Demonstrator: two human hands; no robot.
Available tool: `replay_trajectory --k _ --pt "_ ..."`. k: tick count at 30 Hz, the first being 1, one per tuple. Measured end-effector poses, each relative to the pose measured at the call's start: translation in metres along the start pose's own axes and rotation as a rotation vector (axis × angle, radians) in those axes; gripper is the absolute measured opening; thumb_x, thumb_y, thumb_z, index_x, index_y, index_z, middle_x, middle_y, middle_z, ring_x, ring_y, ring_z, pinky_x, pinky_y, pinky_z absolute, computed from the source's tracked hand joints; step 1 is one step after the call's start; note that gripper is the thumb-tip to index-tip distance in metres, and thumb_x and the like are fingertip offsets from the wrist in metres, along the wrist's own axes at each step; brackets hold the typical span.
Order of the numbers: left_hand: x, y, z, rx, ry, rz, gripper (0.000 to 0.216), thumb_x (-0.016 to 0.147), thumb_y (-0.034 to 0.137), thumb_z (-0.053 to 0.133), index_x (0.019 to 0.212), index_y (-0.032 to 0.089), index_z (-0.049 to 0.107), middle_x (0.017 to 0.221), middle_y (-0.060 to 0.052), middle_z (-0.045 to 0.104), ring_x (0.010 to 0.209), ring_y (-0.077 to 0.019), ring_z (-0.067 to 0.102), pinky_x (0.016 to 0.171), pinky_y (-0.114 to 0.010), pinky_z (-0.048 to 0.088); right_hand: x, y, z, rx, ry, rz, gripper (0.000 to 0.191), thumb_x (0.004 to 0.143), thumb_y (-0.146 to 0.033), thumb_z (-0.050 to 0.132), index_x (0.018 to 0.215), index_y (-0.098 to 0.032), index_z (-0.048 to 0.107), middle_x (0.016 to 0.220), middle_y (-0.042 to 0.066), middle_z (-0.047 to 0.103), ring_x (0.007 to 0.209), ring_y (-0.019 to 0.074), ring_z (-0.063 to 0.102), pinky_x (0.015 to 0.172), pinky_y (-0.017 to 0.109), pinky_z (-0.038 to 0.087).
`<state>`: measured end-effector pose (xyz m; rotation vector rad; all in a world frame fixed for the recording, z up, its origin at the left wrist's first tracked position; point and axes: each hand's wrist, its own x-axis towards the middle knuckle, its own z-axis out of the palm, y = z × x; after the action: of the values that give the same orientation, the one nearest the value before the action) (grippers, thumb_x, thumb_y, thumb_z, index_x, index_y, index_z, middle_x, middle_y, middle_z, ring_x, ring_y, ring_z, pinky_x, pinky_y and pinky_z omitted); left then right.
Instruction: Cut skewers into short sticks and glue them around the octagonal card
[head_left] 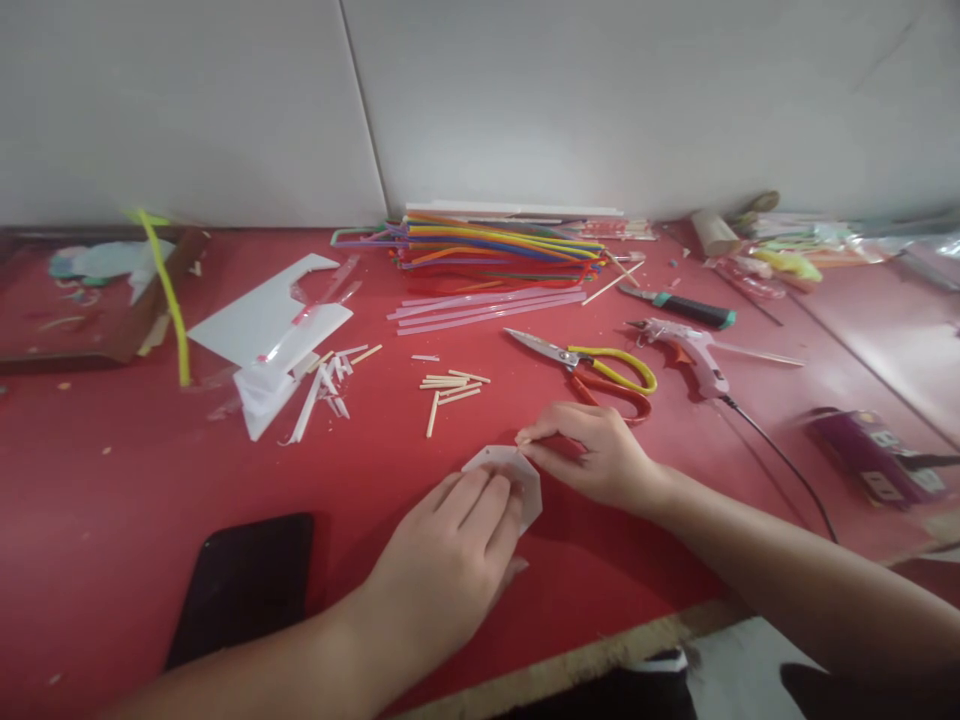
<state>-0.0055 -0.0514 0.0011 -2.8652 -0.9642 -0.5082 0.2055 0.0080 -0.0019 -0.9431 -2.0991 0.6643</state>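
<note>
A white many-sided piece of card (531, 492) is on the red table close in front of me. My left hand (457, 540) holds it, the fingers bent over its face and covering much of it. A small dark hole shows near its upper edge. At the card's upper right corner my right hand (592, 450) pinches thumb and forefinger together on something small and pale, too small to make out. Just beyond lie short wooden sticks (454, 384) and scissors (577, 362) with yellow and red handles.
A pink glue gun (694, 355) with a black cord lies right, near a craft knife (694, 309). Bundled coloured pipe cleaners (502, 245) and pink glue sticks (480, 313) lie behind. Paper scraps (255, 315), a black phone (244, 580) and a brown tray (97, 350) are left.
</note>
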Motion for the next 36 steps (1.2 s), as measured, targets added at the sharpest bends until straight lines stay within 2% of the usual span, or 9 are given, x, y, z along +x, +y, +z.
replay_trajectory --k 12,18,28,36 --pt "0.0007 0.0013 0.0021 0.005 0.033 -0.008 0.033 0.086 0.027 0.059 0.112 0.007 0.066 0.106 -0.012 0.071 0.095 -0.0295 0.064 0.084 -0.041 0.053 0.002 -0.0037 0.0008 -0.039 -0.036 -0.024 0.012 0.086 -0.01 0.06 0.096 -0.016 0.065 0.087 0.005 0.073 0.079 0.0125 0.069 0.072 0.022 0.054" --pt "0.0013 0.0003 0.0 0.004 0.002 -0.009 0.034 0.088 0.028 0.058 0.113 0.007 0.064 0.108 -0.012 0.07 0.097 -0.0292 0.064 0.086 -0.041 0.052 0.0014 -0.0034 -0.0004 -0.041 -0.031 -0.014 0.004 0.086 -0.015 0.061 0.089 -0.016 0.064 0.08 0.003 0.071 0.073 0.0115 0.067 0.067 0.021 0.053" --pt "0.0016 0.0016 0.0004 -0.004 -0.021 -0.006 0.034 0.087 0.025 0.057 0.114 0.006 0.063 0.109 -0.014 0.069 0.098 -0.0306 0.064 0.086 -0.043 0.053 0.0017 -0.002 -0.0004 -0.022 -0.016 0.025 0.004 0.086 -0.018 0.062 0.082 -0.019 0.063 0.075 0.002 0.07 0.068 0.012 0.066 0.062 0.022 0.053" --pt "0.0026 0.0006 -0.0004 -0.017 -0.003 -0.004 0.031 0.087 0.025 0.057 0.111 0.006 0.064 0.106 -0.013 0.07 0.097 -0.0306 0.065 0.085 -0.043 0.053 0.0007 -0.0055 -0.0013 -0.001 -0.052 0.037 0.007 0.087 -0.015 0.06 0.09 -0.018 0.065 0.084 0.005 0.073 0.076 0.0135 0.069 0.069 0.024 0.054"
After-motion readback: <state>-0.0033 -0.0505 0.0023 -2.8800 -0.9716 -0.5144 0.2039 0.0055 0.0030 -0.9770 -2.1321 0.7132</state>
